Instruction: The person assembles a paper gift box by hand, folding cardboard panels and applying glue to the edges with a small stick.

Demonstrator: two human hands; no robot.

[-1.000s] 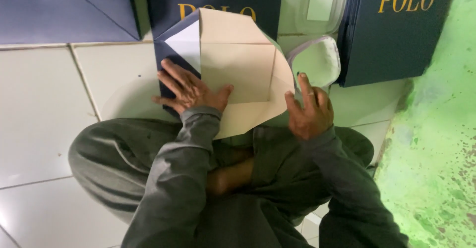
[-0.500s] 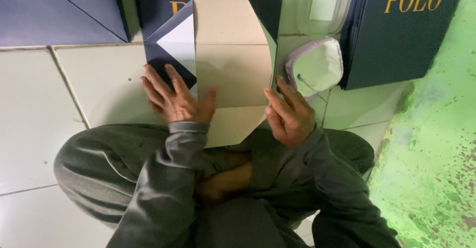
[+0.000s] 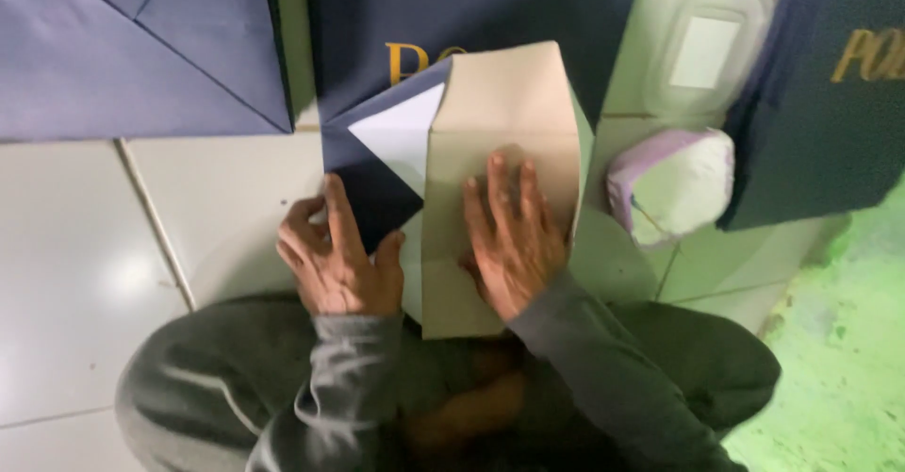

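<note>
A folded paper piece lies on the white tiled floor in front of me, beige card (image 3: 500, 114) on its right part and navy blue paper (image 3: 372, 165) with a white triangle on its left. My right hand (image 3: 514, 236) lies flat, fingers spread, pressing on the beige card. My left hand (image 3: 337, 260) rests on the lower edge of the navy flap, fingers partly curled on the paper. Grey sleeves cover both my arms and my grey-trousered knees lie below.
Flat navy paper sheets and bags (image 3: 123, 48) lean at the far side, another navy bag (image 3: 830, 85) at the right. A small tub with white paste (image 3: 674, 184) and a clear lid (image 3: 707, 52) sit right of the card. A green wall (image 3: 839, 359) bounds the right.
My right hand has moved from the card's right edge onto its middle and now lies flat. My left hand has slid down to the navy flap's lower edge. The view has closed in.
</note>
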